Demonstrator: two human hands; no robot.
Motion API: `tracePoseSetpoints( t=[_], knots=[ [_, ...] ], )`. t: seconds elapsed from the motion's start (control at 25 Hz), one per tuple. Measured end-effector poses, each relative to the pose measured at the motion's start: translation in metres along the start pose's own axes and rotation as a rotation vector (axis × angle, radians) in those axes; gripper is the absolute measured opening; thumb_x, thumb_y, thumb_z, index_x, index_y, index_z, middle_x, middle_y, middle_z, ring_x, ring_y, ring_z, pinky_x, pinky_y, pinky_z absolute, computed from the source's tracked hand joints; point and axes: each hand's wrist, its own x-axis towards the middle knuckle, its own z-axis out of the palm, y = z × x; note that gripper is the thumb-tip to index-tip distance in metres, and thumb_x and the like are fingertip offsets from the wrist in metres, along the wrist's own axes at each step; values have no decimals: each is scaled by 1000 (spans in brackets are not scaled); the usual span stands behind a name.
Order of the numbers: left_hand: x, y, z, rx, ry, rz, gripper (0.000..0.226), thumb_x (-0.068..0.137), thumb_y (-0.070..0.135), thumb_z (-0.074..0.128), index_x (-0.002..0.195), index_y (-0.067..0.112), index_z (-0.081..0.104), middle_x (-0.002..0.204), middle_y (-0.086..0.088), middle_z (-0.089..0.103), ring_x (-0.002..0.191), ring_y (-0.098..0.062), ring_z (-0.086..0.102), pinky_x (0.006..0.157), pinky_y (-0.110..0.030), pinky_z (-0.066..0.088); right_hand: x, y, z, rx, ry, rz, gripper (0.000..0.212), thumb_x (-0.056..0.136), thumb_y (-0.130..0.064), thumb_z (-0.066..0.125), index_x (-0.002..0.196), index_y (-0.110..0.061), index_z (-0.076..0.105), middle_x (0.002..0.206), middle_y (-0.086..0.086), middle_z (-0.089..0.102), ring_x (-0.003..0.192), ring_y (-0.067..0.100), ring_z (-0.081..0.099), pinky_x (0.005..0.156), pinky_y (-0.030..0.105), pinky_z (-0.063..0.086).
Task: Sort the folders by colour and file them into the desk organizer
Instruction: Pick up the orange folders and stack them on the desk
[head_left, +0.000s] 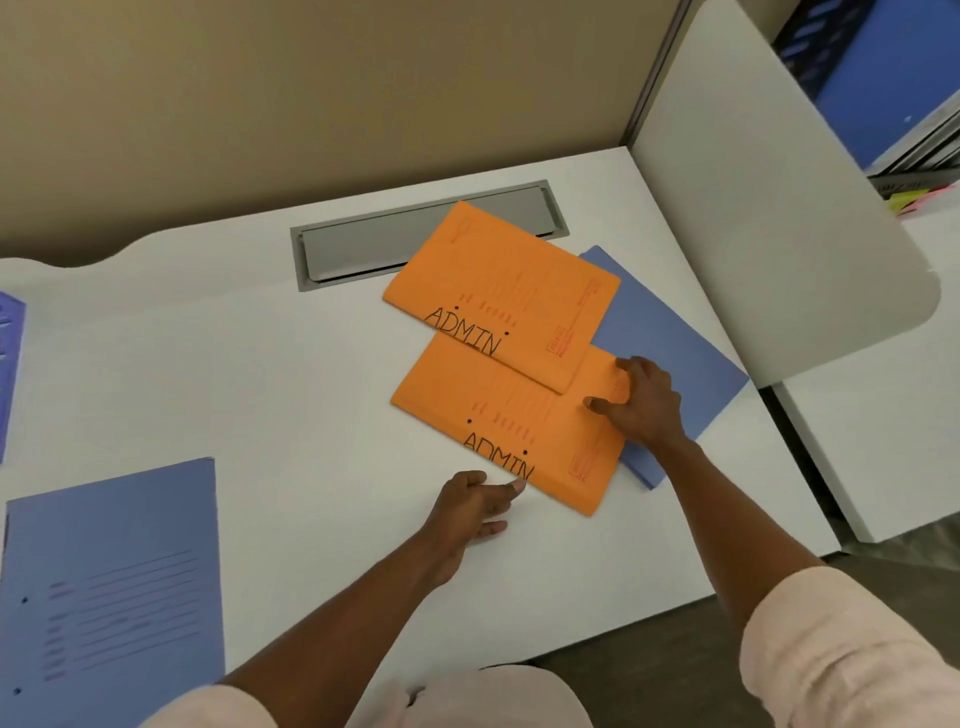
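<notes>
Two orange folders marked ADMIN lie overlapped at the desk's middle right. The upper orange folder (511, 291) rests partly on the lower orange folder (483, 415). Both cover a blue folder (670, 338) that sticks out to their right. My right hand (641, 402) lies flat on the lower orange folder's right part, fingers spread. My left hand (475, 506) touches that folder's near edge with thumb and fingertips and holds nothing. Another blue folder (111, 587) lies at the near left. A blue-violet organizer (9, 364) shows only as a sliver at the left edge.
A grey cable tray lid (363, 244) is set into the white desk (234, 364) behind the folders. A white divider panel (769, 218) stands at the right. A beige partition wall closes the back. Coloured sticky notes (919, 200) lie at the far right.
</notes>
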Motion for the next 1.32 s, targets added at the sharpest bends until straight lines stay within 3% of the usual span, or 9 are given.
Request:
tracePoseSetpoints(
  t=[0.08,0.28,0.4,0.6,0.84,1.0,1.16,1.24,1.32],
  knots=[
    [3,-1,4,-128,9,-5,104,60,42,94,145,6,46,129,-11,70,117,-28,71,99,-46,61,-4,0,2,-34,20,-19,89,83,-63,78,154,-18,48,157,14,45,145,39,39,113,60,36],
    [1,8,-4,-130,92,-5,59,74,44,90,119,8,75,119,-14,76,109,-31,75,98,-48,60,-28,-4,5,38,45,-11,81,83,-68,75,145,-19,60,143,14,57,137,38,48,109,55,45],
    [-14,3,-16,140,195,95,64,69,44,92,120,16,63,105,0,75,105,-27,74,91,-50,60,-47,-7,11,137,-3,5,76,81,-63,80,140,-17,65,134,12,64,128,33,59,101,47,51],
    [-51,0,-22,268,394,321,64,87,28,82,134,33,40,115,6,70,101,-17,72,90,-47,62,-90,-22,32,213,-77,19,68,82,-57,83,131,-12,68,115,7,67,101,22,65,84,33,47],
    [-107,15,-28,337,409,488,75,91,28,80,149,39,34,115,9,71,84,-13,76,81,-44,65,-128,-40,46,429,-199,123,67,73,-74,76,115,-22,73,106,-5,74,97,16,69,84,39,56],
    [-155,12,-28,493,422,543,82,92,37,77,156,40,26,119,12,68,75,-11,73,76,-30,63,-146,-65,48,736,-374,199,44,86,-57,79,110,-21,78,105,4,80,98,25,77,85,42,64],
    [-196,3,-40,772,417,561,97,97,49,65,155,52,-13,148,18,53,108,-7,68,94,-20,52,-159,-104,56,932,-494,199,58,84,-63,72,121,-18,77,114,11,80,108,34,76,95,49,60],
    [-204,5,-51,927,392,530,107,99,54,58,143,42,-39,164,13,34,128,-8,58,99,-19,46,-166,-124,66,1009,-541,190,61,86,-63,68,123,-16,76,117,15,79,112,37,74,99,51,58],
    [-205,1,-60,1043,425,538,118,95,60,61,139,31,-44,168,3,29,132,-12,57,100,-24,48,-177,-142,80,1073,-584,198,58,93,-60,64,127,-14,74,122,18,77,116,40,72,102,53,56]
  ],
)
